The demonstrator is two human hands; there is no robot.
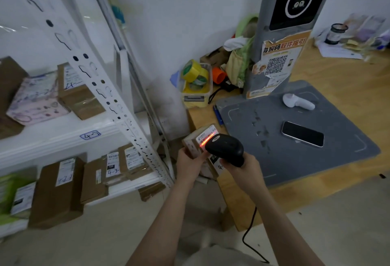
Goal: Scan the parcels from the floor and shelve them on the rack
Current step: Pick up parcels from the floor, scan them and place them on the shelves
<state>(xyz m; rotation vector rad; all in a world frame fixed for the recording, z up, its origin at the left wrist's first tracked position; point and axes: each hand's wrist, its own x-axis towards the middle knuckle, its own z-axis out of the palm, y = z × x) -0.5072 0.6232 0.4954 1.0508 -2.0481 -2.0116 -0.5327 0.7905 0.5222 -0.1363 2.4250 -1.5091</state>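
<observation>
Parcel (197,142) sits clamped in the left hand (188,163), while the right hand (242,165) wraps a black scanner (225,148), red beam across its label

My barcode scanner (226,149) covers the near half of the parcel (199,141) label, and my left hand (190,163) hides its lower edge. The handwritten shelf codes on the rack's (130,118) boxes are too blurred to read (only "4-3" comes through). The leftmost boxes and the kiosk (295,12) top are cut off.
</observation>
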